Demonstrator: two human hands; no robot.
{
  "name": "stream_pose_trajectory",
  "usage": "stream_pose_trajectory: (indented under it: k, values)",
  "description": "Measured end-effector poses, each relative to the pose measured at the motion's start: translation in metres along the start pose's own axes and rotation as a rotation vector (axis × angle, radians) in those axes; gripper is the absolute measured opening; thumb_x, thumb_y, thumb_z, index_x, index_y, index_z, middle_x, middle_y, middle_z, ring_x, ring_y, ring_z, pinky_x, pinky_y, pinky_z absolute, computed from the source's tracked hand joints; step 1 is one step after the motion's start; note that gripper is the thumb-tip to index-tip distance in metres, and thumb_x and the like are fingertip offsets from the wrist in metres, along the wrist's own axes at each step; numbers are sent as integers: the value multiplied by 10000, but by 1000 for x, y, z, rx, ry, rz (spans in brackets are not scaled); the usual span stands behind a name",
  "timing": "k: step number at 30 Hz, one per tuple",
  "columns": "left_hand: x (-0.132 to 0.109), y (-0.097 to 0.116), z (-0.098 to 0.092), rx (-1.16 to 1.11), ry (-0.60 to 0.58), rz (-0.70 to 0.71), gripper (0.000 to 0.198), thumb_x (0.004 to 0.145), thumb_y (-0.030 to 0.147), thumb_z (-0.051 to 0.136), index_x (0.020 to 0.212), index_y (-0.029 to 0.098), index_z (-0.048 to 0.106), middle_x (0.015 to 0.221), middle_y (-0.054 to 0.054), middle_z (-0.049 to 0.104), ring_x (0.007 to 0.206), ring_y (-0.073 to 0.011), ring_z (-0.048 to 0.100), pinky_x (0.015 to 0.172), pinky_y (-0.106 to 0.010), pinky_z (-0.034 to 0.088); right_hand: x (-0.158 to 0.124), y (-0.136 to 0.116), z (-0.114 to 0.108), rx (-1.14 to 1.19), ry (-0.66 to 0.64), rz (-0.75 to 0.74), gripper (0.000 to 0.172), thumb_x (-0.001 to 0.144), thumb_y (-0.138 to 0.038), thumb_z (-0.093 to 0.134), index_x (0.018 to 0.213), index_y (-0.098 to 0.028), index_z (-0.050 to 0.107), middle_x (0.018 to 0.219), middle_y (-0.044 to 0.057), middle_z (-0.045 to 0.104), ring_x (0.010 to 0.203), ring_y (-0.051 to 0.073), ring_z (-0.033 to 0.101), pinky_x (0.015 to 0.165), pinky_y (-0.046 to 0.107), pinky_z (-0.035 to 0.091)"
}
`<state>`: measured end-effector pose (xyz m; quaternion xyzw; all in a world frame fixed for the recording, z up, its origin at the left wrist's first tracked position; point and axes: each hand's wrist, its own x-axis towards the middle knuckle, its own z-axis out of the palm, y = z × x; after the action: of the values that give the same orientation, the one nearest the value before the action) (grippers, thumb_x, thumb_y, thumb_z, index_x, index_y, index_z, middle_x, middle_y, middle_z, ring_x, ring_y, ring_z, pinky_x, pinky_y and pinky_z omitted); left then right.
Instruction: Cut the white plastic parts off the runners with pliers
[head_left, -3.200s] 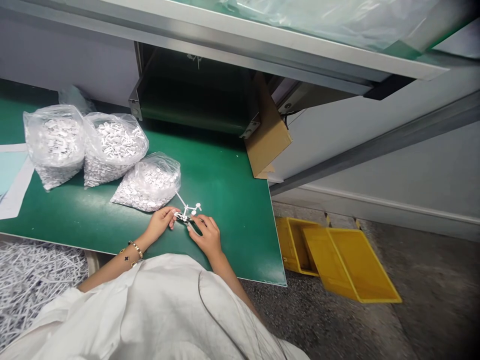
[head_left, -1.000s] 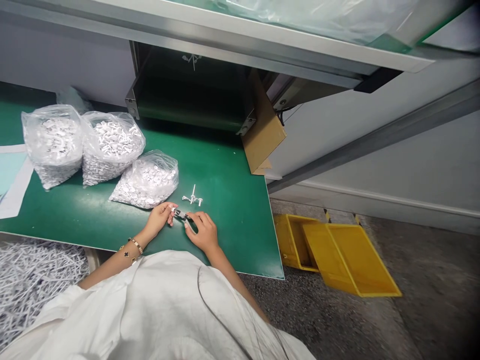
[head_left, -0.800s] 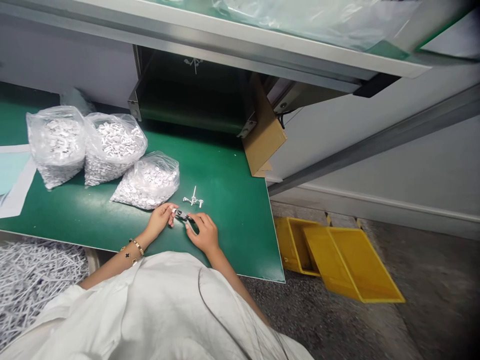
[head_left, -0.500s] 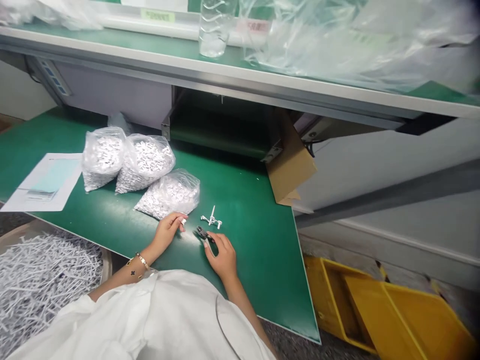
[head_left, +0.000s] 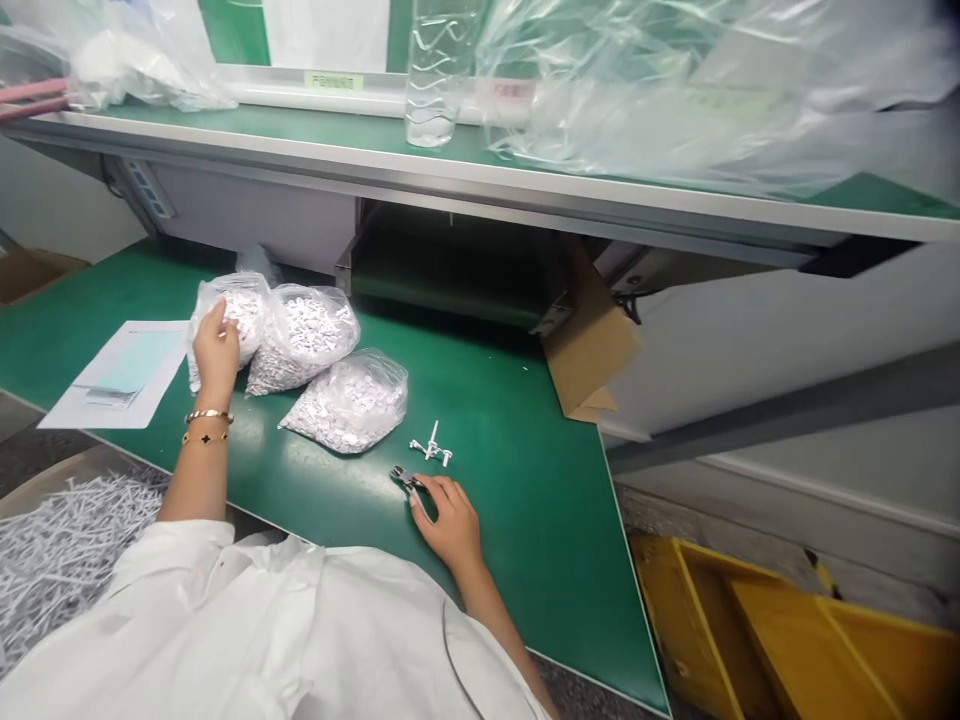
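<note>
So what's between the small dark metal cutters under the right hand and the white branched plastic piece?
Only green mat, in the head view: the small dark metal cutters under the right hand stand apart from the white branched plastic piece.

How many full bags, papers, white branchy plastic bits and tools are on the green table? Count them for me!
Full clear bags of white parts: 3
Sheet of paper: 1
White branched plastic piece: 1
Small cutters: 1
Total: 6
</note>
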<state>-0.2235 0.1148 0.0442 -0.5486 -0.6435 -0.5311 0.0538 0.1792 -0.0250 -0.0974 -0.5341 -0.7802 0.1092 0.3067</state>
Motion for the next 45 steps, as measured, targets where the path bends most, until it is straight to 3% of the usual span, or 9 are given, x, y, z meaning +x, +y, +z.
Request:
stream_pose_trajectory:
  k: [3,5,7,10,14,20,24,33,45]
  values:
    - [-26,33,14,1,4,71,272,932,253,487,1144,142,617,1132,-105,612,1058,-230,535,913,-397,446,2,-3,-1,2,-1,16,283,834,-295,558,1100,-232,632,985,46,627,889,191,577,799,313,484]
    - [-56,68,31,-67,-129,182,244,940,247,447,1070,185,644,1020,-86,635,980,-217,556,889,-389,437,3,-4,-1,2,-6,32,281,824,-293,570,1092,-237,635,974,42,627,881,187,576,796,305,481]
    - [-91,105,52,-213,-473,333,238,925,236,452,1054,186,646,973,-84,641,930,-214,574,857,-371,444,4,-5,-1,-7,-19,43,281,814,-293,585,1085,-242,637,962,36,628,878,188,573,796,303,480]
    - [-140,146,87,-274,-824,446,205,870,246,528,1017,223,669,910,-68,651,857,-209,593,799,-322,454,5,-5,-2,-24,-37,47,298,802,-291,610,1095,-243,632,963,30,631,888,191,568,812,307,478]
    - [-177,158,125,-289,-1037,242,180,814,216,585,966,197,679,844,-82,656,780,-214,596,739,-291,451,5,-7,-4,-28,-36,43,292,803,-299,619,1088,-240,630,960,35,631,883,189,565,813,300,478]
    - [-183,133,145,-506,-1120,-220,184,799,298,581,883,190,704,648,-23,656,518,-142,544,547,-238,445,5,-8,-6,-23,-36,53,276,812,-308,609,1080,-244,631,950,36,628,873,190,560,803,294,472]
    - [-187,130,134,-651,-1063,-511,272,747,339,642,950,165,693,782,-46,701,631,-149,630,639,-266,518,6,-8,-7,-11,-36,43,287,816,-306,605,1094,-241,629,946,36,627,866,186,562,812,298,472]
    - [-210,133,89,-709,-732,-553,319,818,410,592,1038,183,636,841,-35,675,751,-149,641,757,-286,524,4,-5,-6,34,39,99,283,811,-290,587,1087,-251,637,958,37,625,881,182,572,818,293,481]
    - [-239,116,87,-879,-703,-983,419,635,432,758,907,132,650,812,-32,669,707,-106,597,749,-255,496,2,-5,-4,23,42,99,287,823,-301,565,1091,-235,642,975,47,632,900,192,567,834,303,472]
